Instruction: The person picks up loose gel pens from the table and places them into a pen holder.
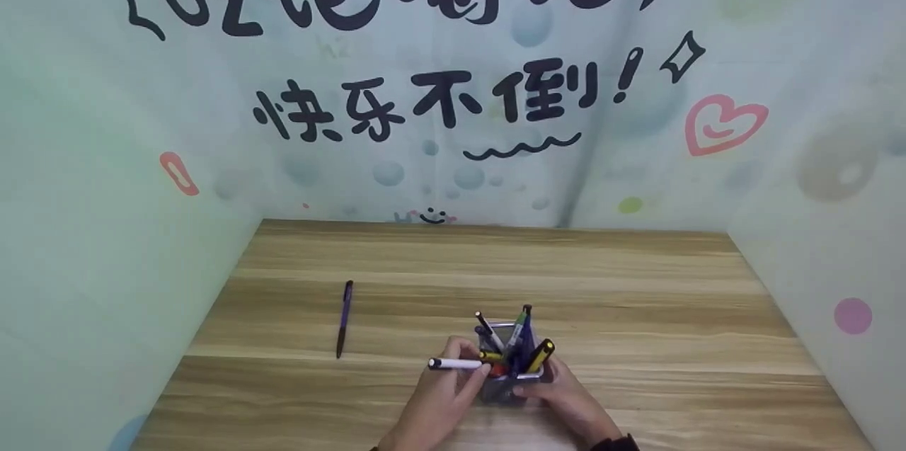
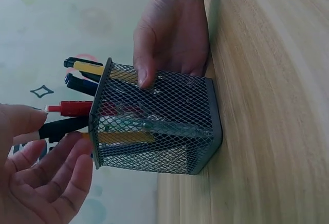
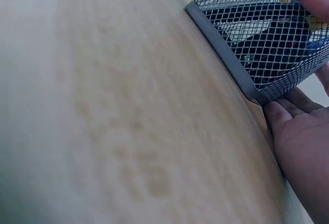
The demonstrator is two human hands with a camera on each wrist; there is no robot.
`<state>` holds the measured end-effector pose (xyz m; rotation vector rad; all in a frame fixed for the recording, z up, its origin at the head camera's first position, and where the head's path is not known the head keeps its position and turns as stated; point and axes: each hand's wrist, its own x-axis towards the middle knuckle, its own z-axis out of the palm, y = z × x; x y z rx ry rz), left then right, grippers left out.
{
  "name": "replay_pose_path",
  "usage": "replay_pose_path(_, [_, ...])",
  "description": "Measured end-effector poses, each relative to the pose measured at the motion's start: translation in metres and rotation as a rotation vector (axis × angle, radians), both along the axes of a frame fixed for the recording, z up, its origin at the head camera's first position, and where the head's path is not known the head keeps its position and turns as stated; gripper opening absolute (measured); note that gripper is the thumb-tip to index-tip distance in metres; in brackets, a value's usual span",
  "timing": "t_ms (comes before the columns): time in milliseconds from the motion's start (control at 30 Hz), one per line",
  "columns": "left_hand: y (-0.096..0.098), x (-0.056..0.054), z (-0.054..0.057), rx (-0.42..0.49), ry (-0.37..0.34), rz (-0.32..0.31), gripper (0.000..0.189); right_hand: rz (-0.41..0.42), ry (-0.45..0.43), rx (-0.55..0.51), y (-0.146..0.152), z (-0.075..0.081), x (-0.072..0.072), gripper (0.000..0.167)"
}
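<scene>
A black mesh pen holder [image 1: 504,390] stands upright on the table, filled with several pens and markers. My right hand [image 1: 572,398] grips its right side, the thumb [image 2: 145,59] lying across the mesh and the fingers [image 3: 295,108] around the lower edge. At the rim, my left hand [image 1: 442,387] pinches a white marker [image 1: 456,364] with black ends between thumb and fingers. In the left wrist view the marker's black part [image 2: 64,128] reaches the holder's opening, beside a red pen [image 2: 74,108]. Whether its tip is inside, I cannot tell.
A dark purple pen [image 1: 345,320] lies by itself on the wooden table [image 1: 269,394], left of the holder. Behind rises a pale printed backdrop [image 1: 425,175], and similar side walls [image 1: 800,238] flank the table.
</scene>
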<state>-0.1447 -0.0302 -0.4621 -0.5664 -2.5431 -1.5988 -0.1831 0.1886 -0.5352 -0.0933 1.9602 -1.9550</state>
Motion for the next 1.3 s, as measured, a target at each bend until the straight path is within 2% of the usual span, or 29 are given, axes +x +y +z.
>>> replay_pose_path(133, [0.002,0.000,0.002,-0.068,0.061,0.020,0.030,-0.006,0.007,0.000,0.000,-0.001,0.000,0.091])
replay_pose_path(267, [0.001,0.000,0.005,-0.072,0.131,0.047,0.026,0.008,0.028,-0.019,-0.001,0.000,0.001,0.089])
replay_pose_path(433, [-0.005,0.002,0.011,0.014,0.134,0.103,0.026,0.029,0.020,-0.041,-0.002,0.002,0.001,0.088])
replay_pose_path(500, [-0.008,0.003,0.013,0.057,0.175,0.137,0.024,0.032,0.012,-0.040,-0.002,0.002,0.001,0.088])
replay_pose_path(600, [-0.013,0.003,0.016,0.119,0.273,0.210,0.019,0.040,0.008,-0.047,-0.001,0.002,0.001,0.089])
replay_pose_path(667, [-0.015,0.002,0.018,0.154,0.300,0.258,0.020,0.045,0.015,-0.055,-0.001,0.001,0.001,0.089])
replay_pose_path(833, [-0.020,0.000,0.024,0.225,0.206,0.318,0.023,0.043,0.039,-0.055,-0.001,-0.001,0.001,0.089])
replay_pose_path(1000, [-0.020,-0.002,0.025,0.237,0.156,0.294,0.019,0.036,0.034,-0.057,0.000,0.000,0.002,0.091])
replay_pose_path(1167, [-0.020,-0.005,0.020,0.192,0.123,0.258,0.017,0.029,0.025,-0.073,0.000,0.000,0.002,0.091])
replay_pose_path(1300, [-0.020,-0.007,0.020,0.104,0.169,0.275,0.016,0.034,0.027,-0.074,0.000,0.000,0.003,0.088])
